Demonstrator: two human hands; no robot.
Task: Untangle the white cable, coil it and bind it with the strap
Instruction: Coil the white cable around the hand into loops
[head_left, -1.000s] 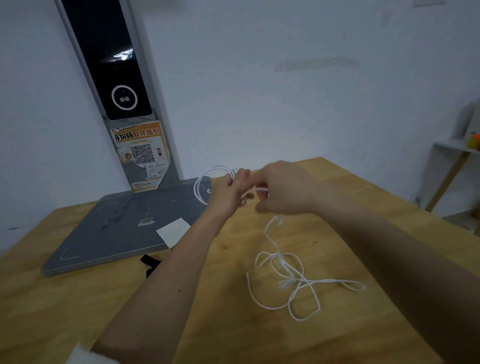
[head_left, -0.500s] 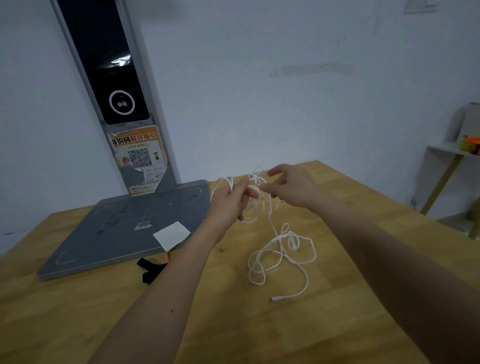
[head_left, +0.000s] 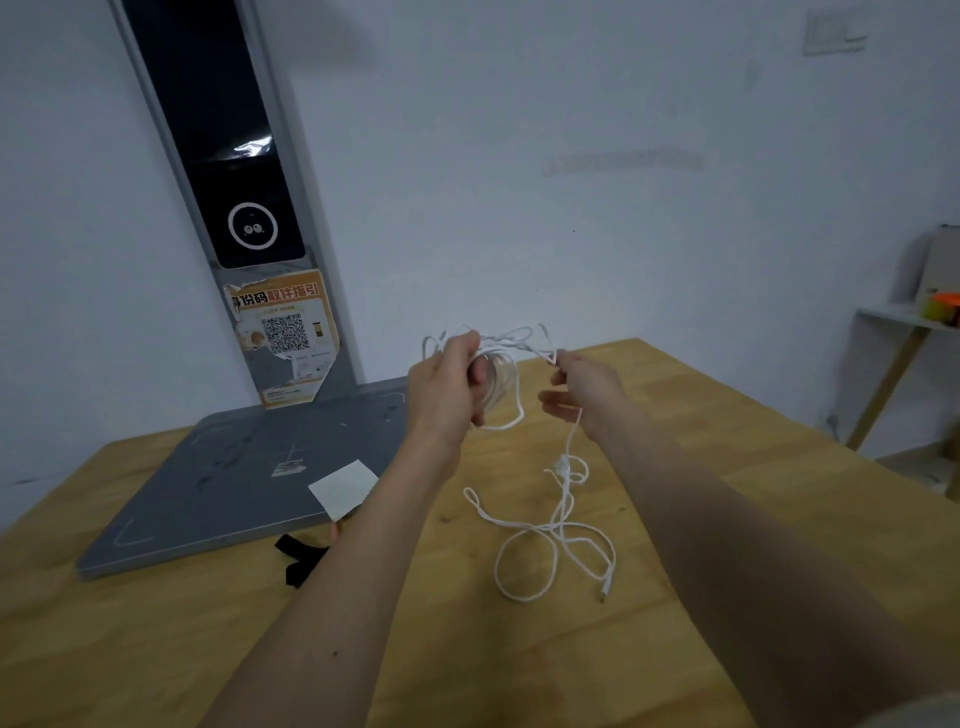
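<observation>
My left hand (head_left: 448, 387) is raised above the wooden table (head_left: 675, 431) and grips several loops of the white cable (head_left: 555, 530). My right hand (head_left: 584, 387) pinches a strand of the same cable just to the right, the two hands a short way apart. From my right hand the cable hangs down to a small knot and loose loops lying on the table, ending in a plug at the front right. The black strap (head_left: 300, 558) lies on the table beside my left forearm, partly hidden by it.
A grey flat base (head_left: 218, 483) with a tall slanted post and an orange QR sticker (head_left: 283, 338) stands at the back left. A white paper square (head_left: 343, 488) lies on its corner. A small shelf (head_left: 898, 332) stands by the right wall.
My hands have drawn apart, stretching cable between them. The loose part on the table has shifted and spread out, with the plug end now at the front right.
</observation>
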